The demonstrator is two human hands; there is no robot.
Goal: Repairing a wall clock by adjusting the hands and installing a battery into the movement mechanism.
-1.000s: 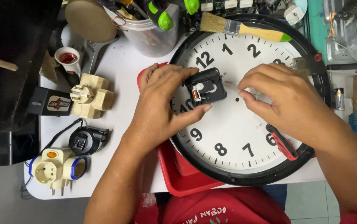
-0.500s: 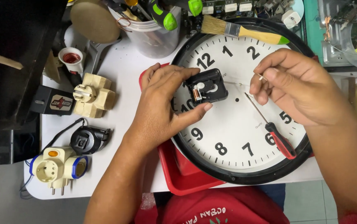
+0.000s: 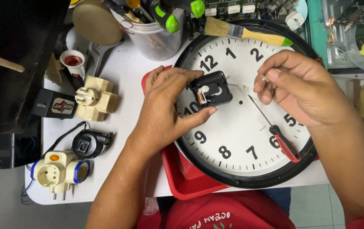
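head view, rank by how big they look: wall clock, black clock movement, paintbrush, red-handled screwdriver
1. wall clock, by far the largest
2. paintbrush and red-handled screwdriver, similar length, too close to rank
3. black clock movement, held in the left hand

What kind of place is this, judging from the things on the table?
Probably a small repair workbench for electrical goods. A wall clock lies flat with its black movement in the left hand; plug adapters, a screwdriver and a paintbrush lie around.

paintbrush (image 3: 243,33), plug adapters (image 3: 95,98), perhaps tool tub (image 3: 158,40)
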